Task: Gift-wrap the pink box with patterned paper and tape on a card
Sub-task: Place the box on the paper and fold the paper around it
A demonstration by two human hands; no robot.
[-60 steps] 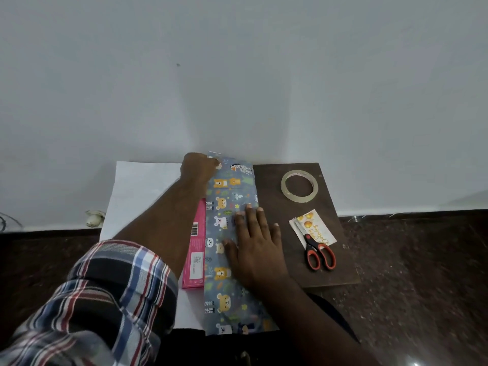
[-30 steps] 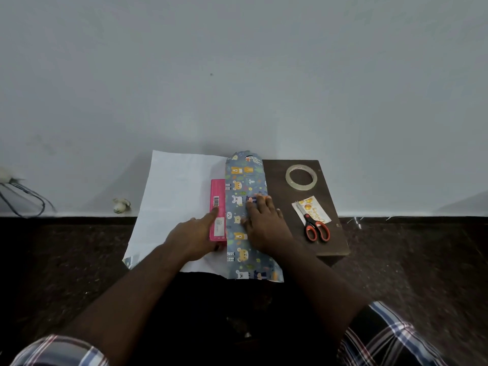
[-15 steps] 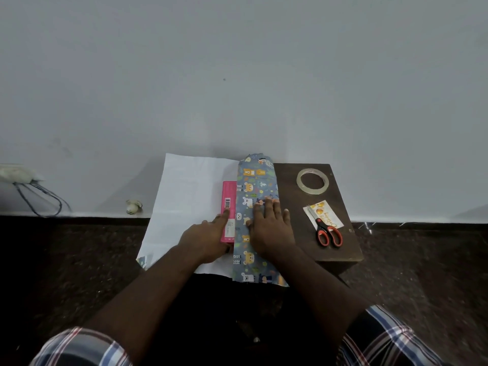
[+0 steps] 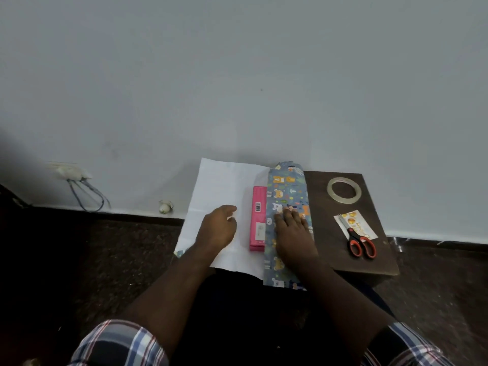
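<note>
1. The right hand (image 4: 291, 233) lies flat, fingers straight, pressing the folded patterned flap of the paper (image 4: 287, 196) down onto the box (image 4: 257, 217).
2. The left hand (image 4: 217, 228) rests on the white underside of the paper, just left of the box and not touching it. Its fingers look loosely curled and grip nothing that I can see.
3. The box lies lengthwise on the paper. Only its left strip shows pink, with a barcode; the flap covers the rest.
4. The paper spreads over the left part of the counter (image 4: 330, 233) and hangs past its near and left edges.
5. On the bare right part of the counter sit the tape (image 4: 343, 192), the card (image 4: 355, 224) and the scissors (image 4: 360, 241), whose blades lie on the card.
6. Judged step: the first side is folded over and held; the second side is not yet brought up, so the wrap seems early.
7. The next move likely calls for the left hand to lift the white sheet over the box, overlapping the flap, while the right keeps it taut.
8. Tape is then needed, yet it lies well apart from both hands, so one hand must let go.
</note>
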